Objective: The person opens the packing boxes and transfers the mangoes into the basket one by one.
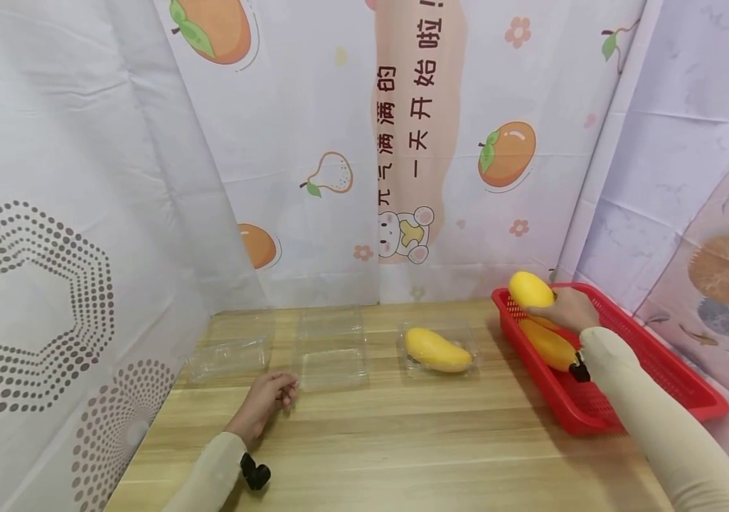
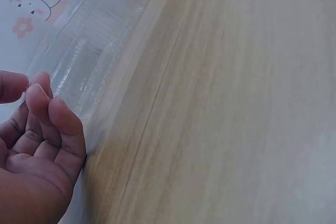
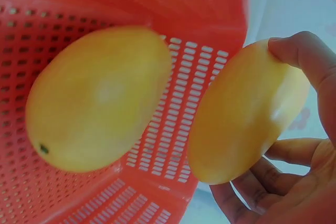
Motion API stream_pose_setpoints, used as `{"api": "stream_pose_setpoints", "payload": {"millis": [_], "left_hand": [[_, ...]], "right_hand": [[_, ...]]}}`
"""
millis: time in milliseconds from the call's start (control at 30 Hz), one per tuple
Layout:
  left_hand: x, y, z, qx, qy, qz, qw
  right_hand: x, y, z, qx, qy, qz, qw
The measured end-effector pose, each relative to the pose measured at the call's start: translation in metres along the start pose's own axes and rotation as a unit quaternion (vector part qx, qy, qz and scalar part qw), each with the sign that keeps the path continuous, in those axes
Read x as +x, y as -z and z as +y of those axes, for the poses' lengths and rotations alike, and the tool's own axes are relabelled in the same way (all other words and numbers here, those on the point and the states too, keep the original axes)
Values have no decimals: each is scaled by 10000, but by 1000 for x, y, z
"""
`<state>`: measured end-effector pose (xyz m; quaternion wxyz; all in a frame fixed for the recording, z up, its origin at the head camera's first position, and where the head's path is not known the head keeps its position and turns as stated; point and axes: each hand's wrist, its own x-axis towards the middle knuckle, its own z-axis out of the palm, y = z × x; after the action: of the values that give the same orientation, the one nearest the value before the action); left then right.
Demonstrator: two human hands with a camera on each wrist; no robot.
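Head view: at a light wood-grained tabletop (image 1: 377, 455), a person's right hand (image 1: 569, 309) grasps a smooth, oval yellow mango (image 1: 530, 290) just above the left rim of a long red plastic basket (image 1: 665, 352), where another yellow mango (image 1: 546, 343) lies. At centre right, a curved yellow mango (image 1: 437, 350) sits in a clear plastic box. Two open clear plastic containers (image 1: 332, 366) stand to the left; the person's left hand (image 1: 264, 402) is just beside the nearer-to-centre one, holding nothing. The left wrist view alone shows that hand's palm side, its fingers loosely bent; contact with the container cannot be told. The right wrist view reveals what the head view hides: thumb on one side of the grasped mango, fingers on the other, slotted basket walls, and a dark stem spot on the mango inside.
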<state>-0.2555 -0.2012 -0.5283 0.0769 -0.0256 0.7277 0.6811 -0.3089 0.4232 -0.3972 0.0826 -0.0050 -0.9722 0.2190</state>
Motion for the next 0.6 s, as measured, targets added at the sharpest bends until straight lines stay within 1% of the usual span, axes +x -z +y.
{"api": "stream_pose_setpoints", "payload": {"millis": [233,333,467,600], "left_hand": [[-2,1,-1,5,-37,-55,10000],[-2,2,0,15,-64,-57,10000],[-2,2,0,-22,-74,-31,10000],[-2,2,0,-56,-80,-22,9999]], "right_hand": [[4,-3,21,-135,-117,-73,9998],[5,-3,29,-175,-264,-202,9993],[4,1,34,-162,-490,-397,9979],[-2,4,41,-251,-504,-457,9974]]}}
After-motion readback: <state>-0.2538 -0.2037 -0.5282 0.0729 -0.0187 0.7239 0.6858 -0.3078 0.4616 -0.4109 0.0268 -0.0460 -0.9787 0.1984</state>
